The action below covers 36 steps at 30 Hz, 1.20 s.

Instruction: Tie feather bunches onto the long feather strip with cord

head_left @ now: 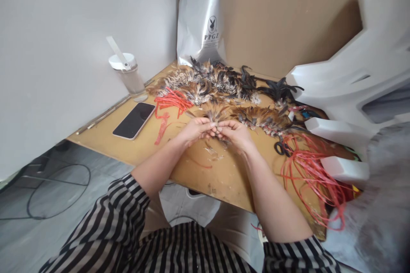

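Brown and black feathers lie in several rows across the wooden table (pixel 221 179). At the near edge of them, my left hand (pixel 197 131) and my right hand (pixel 235 133) meet, fingertips almost touching. Both pinch the base of a brown feather bunch (pixel 216 112) that fans out away from me. Just right of this bunch, a longer feather strip (pixel 265 118) lies on the table. Loose feather bits (pixel 213 151) are scattered below my hands. A bundle of short red strings (pixel 173 101) sits to the left, beyond my left hand.
A phone (pixel 134 120) and a lidded cup (pixel 130 77) stand at the left. Behind the feathers is a silver bag (pixel 200 25). Black-handled scissors (pixel 282 148) and tangled red strings (pixel 307 170) lie right, beside white foam pieces (pixel 344 168).
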{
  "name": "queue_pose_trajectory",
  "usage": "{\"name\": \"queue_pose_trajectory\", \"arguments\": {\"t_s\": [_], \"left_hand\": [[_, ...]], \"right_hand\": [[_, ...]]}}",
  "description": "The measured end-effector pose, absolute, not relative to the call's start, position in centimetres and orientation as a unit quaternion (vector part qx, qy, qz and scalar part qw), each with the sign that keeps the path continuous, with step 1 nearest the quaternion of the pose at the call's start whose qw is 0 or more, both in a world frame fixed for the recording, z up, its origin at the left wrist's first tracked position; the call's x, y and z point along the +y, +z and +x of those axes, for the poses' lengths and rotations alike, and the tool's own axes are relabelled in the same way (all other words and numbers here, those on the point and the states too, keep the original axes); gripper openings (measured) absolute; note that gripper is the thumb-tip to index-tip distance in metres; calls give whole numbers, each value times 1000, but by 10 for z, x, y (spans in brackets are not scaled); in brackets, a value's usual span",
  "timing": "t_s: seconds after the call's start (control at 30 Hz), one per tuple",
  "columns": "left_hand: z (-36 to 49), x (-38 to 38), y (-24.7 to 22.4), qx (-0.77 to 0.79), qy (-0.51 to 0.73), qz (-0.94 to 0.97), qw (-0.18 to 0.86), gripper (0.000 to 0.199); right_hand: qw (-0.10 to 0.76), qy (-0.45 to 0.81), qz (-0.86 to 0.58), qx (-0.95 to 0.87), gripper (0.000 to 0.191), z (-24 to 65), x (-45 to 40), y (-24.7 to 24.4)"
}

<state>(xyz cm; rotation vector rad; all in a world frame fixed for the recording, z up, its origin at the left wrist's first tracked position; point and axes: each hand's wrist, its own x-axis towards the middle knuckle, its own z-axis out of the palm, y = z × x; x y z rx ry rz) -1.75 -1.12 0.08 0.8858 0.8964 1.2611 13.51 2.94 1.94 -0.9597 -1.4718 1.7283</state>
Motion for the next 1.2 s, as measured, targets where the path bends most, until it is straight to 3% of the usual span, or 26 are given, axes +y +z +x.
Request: {"name": "queue_pose_trajectory", "arguments": {"t_s": [0.2,0.47,0.8,1.2], "left_hand": [[-17,-15,4,388,510,433,633,22],[-18,-11,0,393,543,362,648,21],[-17,-12,-1,393,538,363,652,20],[-15,-13,1,410,531,395,627,18]], "right_hand": [[258,682,-354,-586,20,143,34,18],[365,705,-370,-482,26,139,33,19],[429,635,-382,-517,22,129,27,12],[414,639,-383,-523,25,127,25,14]]}}
